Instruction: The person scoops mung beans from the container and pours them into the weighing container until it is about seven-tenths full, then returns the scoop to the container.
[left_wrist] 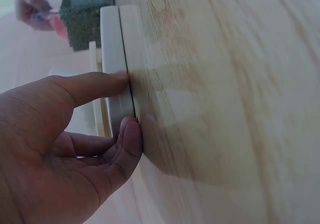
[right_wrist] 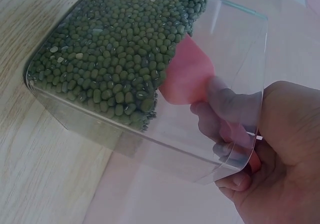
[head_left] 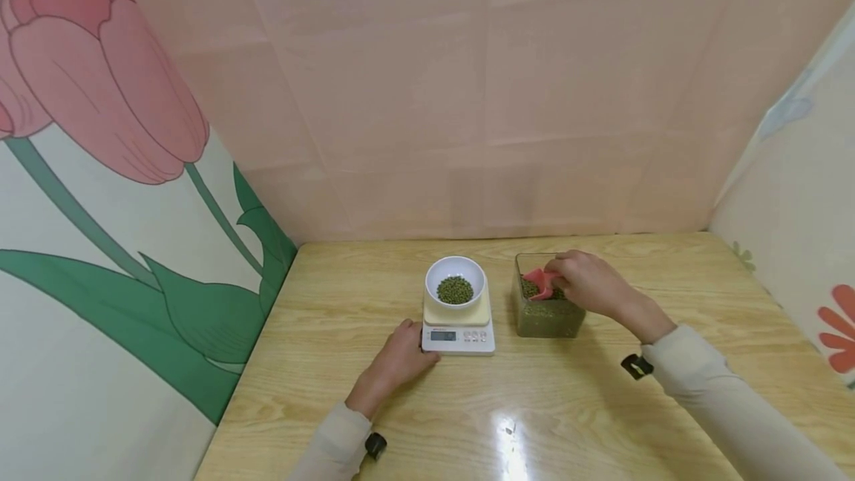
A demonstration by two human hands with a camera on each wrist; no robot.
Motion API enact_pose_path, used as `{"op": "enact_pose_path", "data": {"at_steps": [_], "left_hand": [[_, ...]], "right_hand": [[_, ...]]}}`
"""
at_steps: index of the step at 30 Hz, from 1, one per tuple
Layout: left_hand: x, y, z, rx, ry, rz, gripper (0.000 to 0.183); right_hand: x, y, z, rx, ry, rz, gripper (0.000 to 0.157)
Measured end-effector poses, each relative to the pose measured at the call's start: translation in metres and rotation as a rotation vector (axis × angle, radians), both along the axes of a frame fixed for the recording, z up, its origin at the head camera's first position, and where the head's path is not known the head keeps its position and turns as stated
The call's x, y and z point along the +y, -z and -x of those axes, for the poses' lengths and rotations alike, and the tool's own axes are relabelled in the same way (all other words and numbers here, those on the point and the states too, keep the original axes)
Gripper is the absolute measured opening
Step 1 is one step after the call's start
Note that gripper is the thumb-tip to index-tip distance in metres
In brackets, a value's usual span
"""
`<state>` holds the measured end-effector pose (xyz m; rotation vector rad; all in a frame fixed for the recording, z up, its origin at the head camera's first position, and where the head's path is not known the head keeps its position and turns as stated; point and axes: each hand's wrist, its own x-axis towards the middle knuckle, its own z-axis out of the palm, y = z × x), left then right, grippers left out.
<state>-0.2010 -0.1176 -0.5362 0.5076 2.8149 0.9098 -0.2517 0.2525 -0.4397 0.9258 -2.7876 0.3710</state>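
From the head, the left hand [head_left: 404,355] pinches the scale [head_left: 458,318] at its seven o'clock corner, a bowl [head_left: 457,266] of beans [head_left: 455,290] on top; a tub [head_left: 548,324] stands at three o'clock. At the left wrist, thumb and bent fingers touch the scale's edge. At the right wrist, the right hand [right_wrist: 290,134] pinches a pink scoop [right_wrist: 187,74], its tip at the tub's beans.

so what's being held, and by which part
The right hand holds the pink scoop by its handle; the left hand grips the scale by a corner.
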Motion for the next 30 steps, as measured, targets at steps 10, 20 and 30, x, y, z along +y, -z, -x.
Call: {"op": "enact_pose_path", "data": {"at_steps": [10, 20, 30], "left_hand": [[-0.0006, 0.0006, 0.0006, 0.003, 0.005, 0.005, 0.051], [-0.0004, 0.0019, 0.0012, 0.018, 0.014, 0.002, 0.048], [-0.0001, 0.0021, 0.0016, 0.029, 0.014, 0.015, 0.047]], "right_hand": [[0.0001, 0.0008, 0.0011, 0.045, -0.017, 0.002, 0.012], [0.0023, 0.0011, 0.0012, 0.018, -0.020, 0.006, 0.012], [0.0033, 0.0006, 0.0026, 0.005, -0.013, 0.011, 0.014]]}}
